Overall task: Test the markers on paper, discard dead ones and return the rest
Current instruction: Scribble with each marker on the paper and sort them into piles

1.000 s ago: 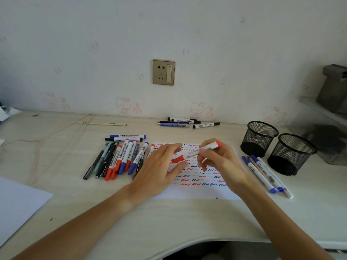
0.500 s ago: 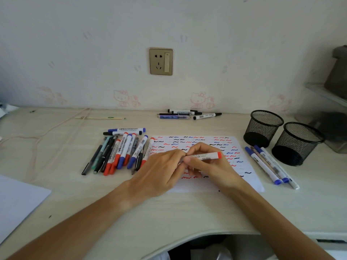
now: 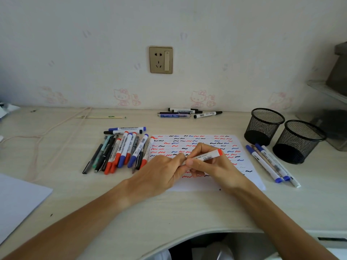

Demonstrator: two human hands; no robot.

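From the head view, both hands meet over the test paper (image 3: 197, 141), a white sheet covered in rows of red, blue and black squiggles that lies flat on the table (image 3: 169, 212); the right hand (image 3: 212, 166) holds a red-ended marker (image 3: 206, 156) with its fingers curled round the white barrel, the red end pointing up and to the right; the left hand (image 3: 161, 171) has its fingers bent and pinches the marker's near end, though whether a cap sits under them is hidden; a pile of markers (image 3: 122, 151) in red, blue and black lies just left of the paper; three more pens (image 3: 270, 162) lie side by side right of the paper, near two black mesh cups (image 3: 298, 141) standing upright; a small group of markers (image 3: 187, 113) rests by the wall, below a socket (image 3: 161, 60).
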